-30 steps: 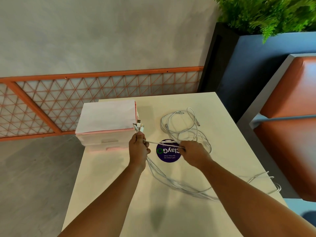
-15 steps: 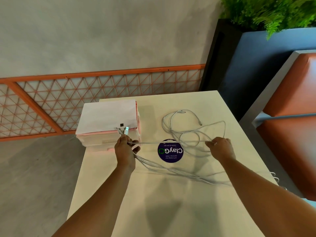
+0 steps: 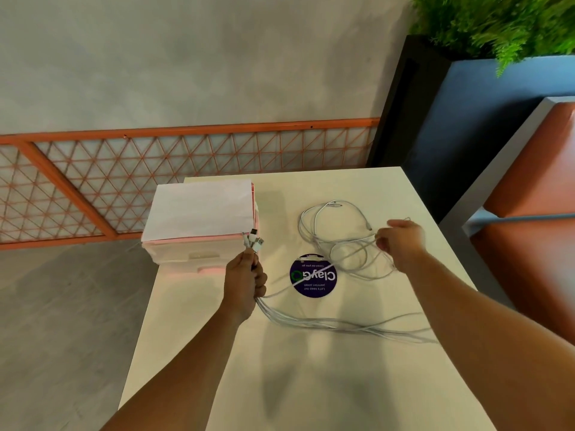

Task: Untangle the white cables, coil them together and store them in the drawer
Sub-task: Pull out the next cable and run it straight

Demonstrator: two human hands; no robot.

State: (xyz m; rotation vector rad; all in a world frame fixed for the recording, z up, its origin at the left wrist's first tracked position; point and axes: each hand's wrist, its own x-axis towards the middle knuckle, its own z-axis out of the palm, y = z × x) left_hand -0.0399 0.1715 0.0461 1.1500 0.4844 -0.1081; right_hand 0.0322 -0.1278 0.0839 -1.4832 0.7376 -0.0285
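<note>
Cream table (image 3: 311, 384) — sticker (image 3: 314, 279) under white cables (image 3: 311, 321).

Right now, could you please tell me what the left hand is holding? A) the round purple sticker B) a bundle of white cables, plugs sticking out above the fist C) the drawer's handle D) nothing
B: the left hand grips the white cables in a fist, and their plugs poke out above it, in front of the drawer unit.
</note>
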